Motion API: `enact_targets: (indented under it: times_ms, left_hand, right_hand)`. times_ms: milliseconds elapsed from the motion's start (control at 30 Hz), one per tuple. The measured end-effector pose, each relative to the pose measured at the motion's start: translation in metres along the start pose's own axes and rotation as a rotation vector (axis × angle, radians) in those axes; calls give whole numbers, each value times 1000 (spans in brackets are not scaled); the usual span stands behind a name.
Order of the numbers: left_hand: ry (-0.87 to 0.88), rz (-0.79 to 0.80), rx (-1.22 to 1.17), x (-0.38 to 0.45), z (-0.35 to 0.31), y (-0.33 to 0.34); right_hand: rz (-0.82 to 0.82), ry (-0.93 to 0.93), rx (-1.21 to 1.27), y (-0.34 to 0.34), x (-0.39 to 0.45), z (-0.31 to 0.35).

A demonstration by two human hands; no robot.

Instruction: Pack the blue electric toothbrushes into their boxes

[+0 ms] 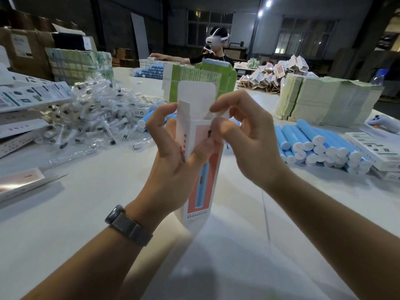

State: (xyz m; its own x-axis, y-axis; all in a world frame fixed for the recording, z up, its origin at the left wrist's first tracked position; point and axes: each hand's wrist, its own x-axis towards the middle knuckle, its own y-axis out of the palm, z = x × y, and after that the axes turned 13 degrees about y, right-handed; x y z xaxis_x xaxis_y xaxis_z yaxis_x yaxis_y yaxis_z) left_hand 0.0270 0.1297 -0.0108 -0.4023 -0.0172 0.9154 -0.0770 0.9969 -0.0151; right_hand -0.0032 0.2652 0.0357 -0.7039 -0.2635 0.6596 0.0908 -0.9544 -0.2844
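Fingers (166, 118) of the left hand (173, 169) curl round an upright toothbrush box (204, 169), thumb pressed on its printed front, while the right hand (244, 135) pinches a small side flap at the open top between thumb and forefinger. Its base rests on the white table (86, 213), and the long tuck flap (197, 92) stands up behind the opening. Whether a toothbrush is already inside cannot be told. The step in hand looks like working the top flaps of one box, either opening it for loading or folding the side flaps in to close. Blue toothbrush handles (320, 146) lie stacked at the right, well apart from the box; if it is empty, the next move calls for freeing the right hand to fetch one
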Motion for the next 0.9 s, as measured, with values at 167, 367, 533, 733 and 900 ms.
enact_targets:
  times_ms: [167,367,533,733,900]
  left_hand:
    - [66,-4,25,-3,4,1]
    - [65,4,-38,-4,3,0]
    - [29,-35,-105,-4,0,-2]
    - [30,-94,17,-2,1,-4]
    - [19,-86,31,0,-2,-4]
  right_hand:
    - [-47,49,128,11,-7,-8]
    - [-19,11,140,10,-10,-16]
    - [-4,-8,141,15,-11,-19]
    - [32,-58,80,16,-10,-16]
    - [76,-14,127,7,-4,-7]
